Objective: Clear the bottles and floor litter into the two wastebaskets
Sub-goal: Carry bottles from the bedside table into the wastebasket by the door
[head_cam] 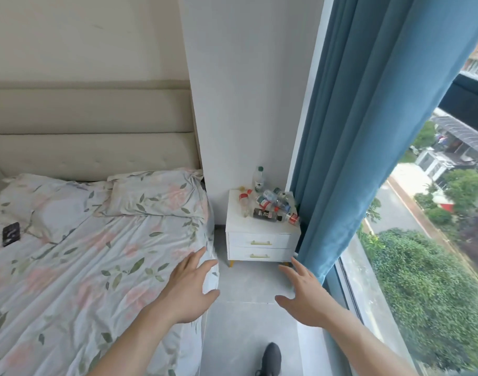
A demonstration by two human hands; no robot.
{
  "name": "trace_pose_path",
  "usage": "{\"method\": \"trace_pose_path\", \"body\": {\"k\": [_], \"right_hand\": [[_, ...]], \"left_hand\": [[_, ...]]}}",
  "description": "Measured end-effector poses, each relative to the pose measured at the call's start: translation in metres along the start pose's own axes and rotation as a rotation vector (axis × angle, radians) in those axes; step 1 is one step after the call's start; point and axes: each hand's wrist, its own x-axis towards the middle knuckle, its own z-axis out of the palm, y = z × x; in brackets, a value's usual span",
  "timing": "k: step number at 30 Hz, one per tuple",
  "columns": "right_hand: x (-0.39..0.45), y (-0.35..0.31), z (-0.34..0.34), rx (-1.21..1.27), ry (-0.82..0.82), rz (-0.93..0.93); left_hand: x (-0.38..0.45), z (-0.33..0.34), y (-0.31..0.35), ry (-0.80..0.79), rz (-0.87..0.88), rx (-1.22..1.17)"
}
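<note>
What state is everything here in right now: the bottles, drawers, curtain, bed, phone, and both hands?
Clear green-capped plastic bottle: upright, capped.
Pile of clear plastic bottles: lying tumbled on the nightstand.
Dark-labelled bottle: on its side.
White two-drawer nightstand: both drawers closed.
Blue fabric curtain: drawn aside, window uncovered.
Floral-sheeted bed: rumpled.
Black phone: flat on the bed.
Left hand: open, empty.
Right hand: open, empty.

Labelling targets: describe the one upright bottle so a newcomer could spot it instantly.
Find the white two-drawer nightstand between the bed and the blue curtain. A heap of plastic bottles lies toppled on its top. The upright bottle stands at the back against the wall: clear, with a green cap, the only one not on its side.
</note>
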Motion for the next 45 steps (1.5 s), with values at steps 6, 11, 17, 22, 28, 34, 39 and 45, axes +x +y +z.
{"method": "trace_pose_path", "body": {"k": [6,11,17,22,28,34,39,45], "right_hand": [[0.122,0.027,-0.053,0.04,-0.049,-0.008],[0.207,0.051,-0.088,0.023,-0.113,0.013],[0.293,0.078,-0.117,0.037,-0.145,0.035],[0.367,0.101,-0.133,0.092,-0.143,0.094],[0.466,0.116,-0.146,0.152,-0.152,0.248],[0.555,0.128,-0.157,0.194,-0.17,0.366],[0.624,0.13,-0.164,0.236,-0.135,0.383],[0.731,0.132,-0.158,0.162,-0.094,0.321]], "left_hand": [[0.114,-0.02,0.009,-0.019,-0.088,-0.017],[0.19,-0.031,0.011,-0.025,-0.147,-0.042],[0.284,-0.041,0.012,-0.072,-0.167,-0.095],[0.384,-0.053,-0.003,-0.139,-0.154,-0.091],[0.53,-0.062,-0.038,-0.262,-0.154,-0.088],[0.665,-0.049,-0.064,-0.397,-0.176,-0.131],[0.746,-0.017,-0.082,-0.5,-0.251,-0.186],[0.819,0.036,-0.098,-0.558,-0.349,-0.212]]}}
